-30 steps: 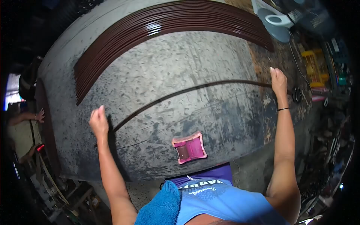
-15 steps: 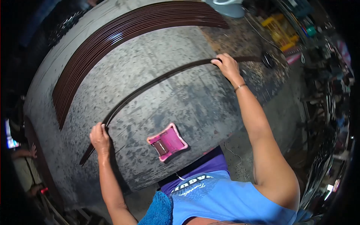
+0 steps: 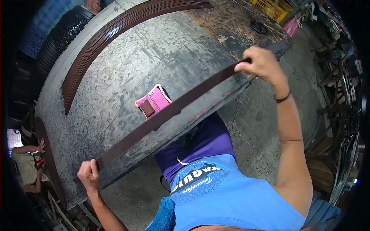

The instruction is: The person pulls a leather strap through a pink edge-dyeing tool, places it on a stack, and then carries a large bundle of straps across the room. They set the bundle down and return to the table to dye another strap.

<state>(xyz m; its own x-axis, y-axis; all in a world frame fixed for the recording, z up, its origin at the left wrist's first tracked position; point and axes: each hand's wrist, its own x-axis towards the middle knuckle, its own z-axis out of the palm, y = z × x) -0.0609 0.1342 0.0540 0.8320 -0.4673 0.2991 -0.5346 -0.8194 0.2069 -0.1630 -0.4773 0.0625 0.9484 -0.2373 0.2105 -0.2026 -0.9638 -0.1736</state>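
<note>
A long dark brown strip [image 3: 185,101] runs slantwise across the front of the table, raised toward my body. Near its lower left end, my left hand [image 3: 89,175] is closed on it. Higher up on the right, my right hand [image 3: 262,64] grips the same strip, thumb on the near side. Behind the strip lies a pink tray-like holder [image 3: 158,99] with a small brown block [image 3: 147,108] in it; the strip hides its lower edge. A curved stack of brown strips [image 3: 96,46] rests along the table's far side.
The grey table [image 3: 131,69] has a worn brown board [image 3: 227,23] at its far right, with a black coiled item [image 3: 258,27] there. A yellow crate [image 3: 274,8] stands beyond. At the left edge, another person [image 3: 29,165] holds something red. A cord lies on the floor.
Both hands have brought the strip nearer my body, and it now looks straighter and shows its broad face. The view has shifted, with the pink holder now behind the strip.
</note>
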